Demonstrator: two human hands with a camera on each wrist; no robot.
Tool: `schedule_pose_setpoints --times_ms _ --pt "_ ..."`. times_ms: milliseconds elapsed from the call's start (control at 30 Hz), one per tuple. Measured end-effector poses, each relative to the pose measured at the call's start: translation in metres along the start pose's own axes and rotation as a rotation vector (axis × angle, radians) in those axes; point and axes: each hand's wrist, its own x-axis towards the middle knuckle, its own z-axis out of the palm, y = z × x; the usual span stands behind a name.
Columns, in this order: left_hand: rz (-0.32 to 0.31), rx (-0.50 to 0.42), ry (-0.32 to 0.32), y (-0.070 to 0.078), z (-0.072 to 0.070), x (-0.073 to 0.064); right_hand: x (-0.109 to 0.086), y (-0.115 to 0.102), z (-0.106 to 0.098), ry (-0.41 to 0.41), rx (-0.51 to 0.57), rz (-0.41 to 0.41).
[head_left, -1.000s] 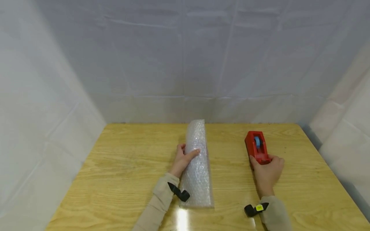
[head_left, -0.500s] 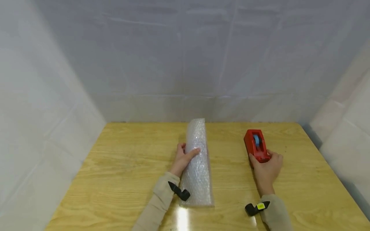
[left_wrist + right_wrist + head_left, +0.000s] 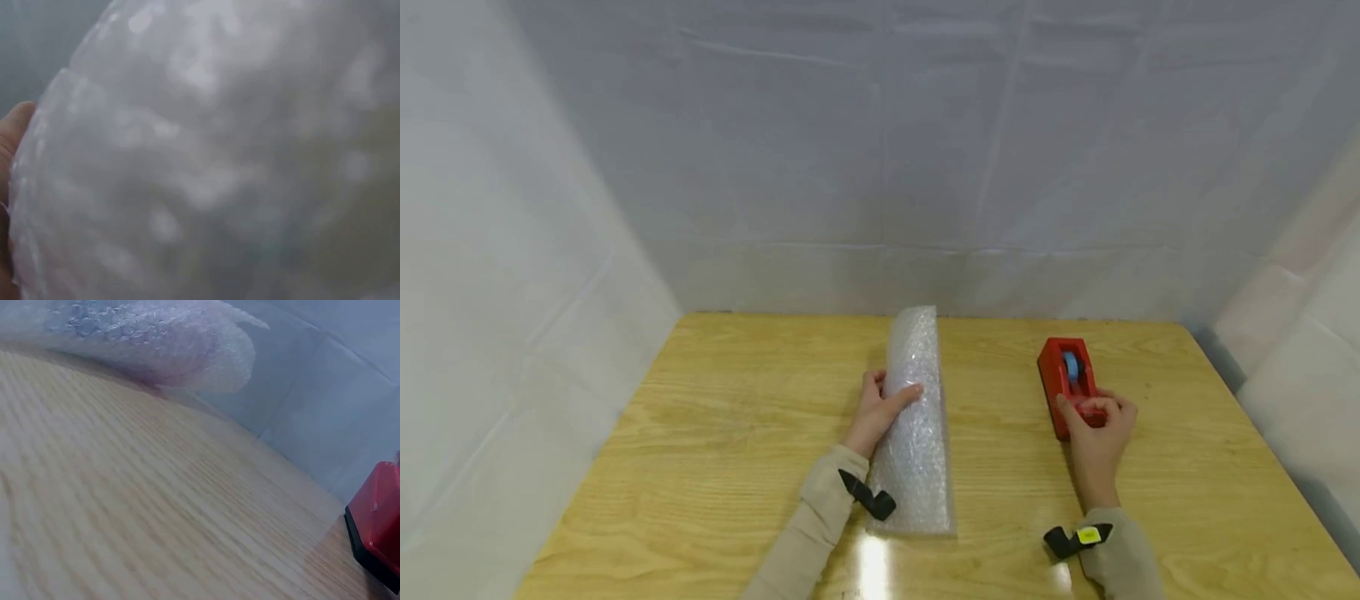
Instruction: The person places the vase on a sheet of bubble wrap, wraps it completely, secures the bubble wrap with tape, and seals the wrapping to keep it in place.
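Note:
In the head view my left hand (image 3: 880, 412) holds a rolled, clear bubble wrap bundle (image 3: 913, 467) near its middle. The thumb lies across the top, and the fingers go behind its left side. Bubble wrap (image 3: 200, 162) fills most of the left wrist view, blurred, with a fingertip (image 3: 15, 128) at its left edge. My right hand (image 3: 1101, 446) is at the near end of a red tape dispenser (image 3: 1054, 379) carrying a blue-cored roll (image 3: 1071, 367). Its thumb touches the left rim, its index finger bends over the front where the tape end sits, and other fingers stay at the right side.
Both things stand on a light wood table (image 3: 745, 433). Pale sheeting (image 3: 820, 167) closes off the back and both sides. The right wrist view shows the bundle's far end (image 3: 212, 356) and a corner of the dispenser (image 3: 378, 519).
My right thumb has come up from the dispenser's left side to its rim, and the index finger has bent inward over its front. The left hand and bundle keep their place.

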Motion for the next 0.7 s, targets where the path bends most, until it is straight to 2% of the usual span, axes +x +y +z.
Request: schedule_pose_setpoints --times_ms 133,233,367,500,600,700 --pt "0.000 0.005 -0.003 -0.001 -0.001 0.000 0.001 -0.001 -0.004 -0.030 0.153 0.094" --pt "0.000 0.004 -0.003 -0.001 -0.001 -0.001 0.001 -0.003 -0.005 -0.042 0.212 0.131" --pt "0.006 -0.001 -0.003 0.000 0.000 -0.003 0.002 -0.004 -0.006 -0.033 0.299 0.116" --pt "0.004 0.006 -0.003 0.001 0.000 -0.003 0.001 -0.007 -0.005 0.014 0.427 0.085" --pt "0.002 0.006 -0.002 0.000 0.000 -0.002 -0.004 -0.009 -0.004 0.072 0.461 0.052" --pt "0.004 0.005 -0.003 0.002 0.001 -0.003 -0.008 -0.012 -0.004 0.164 0.470 0.016"
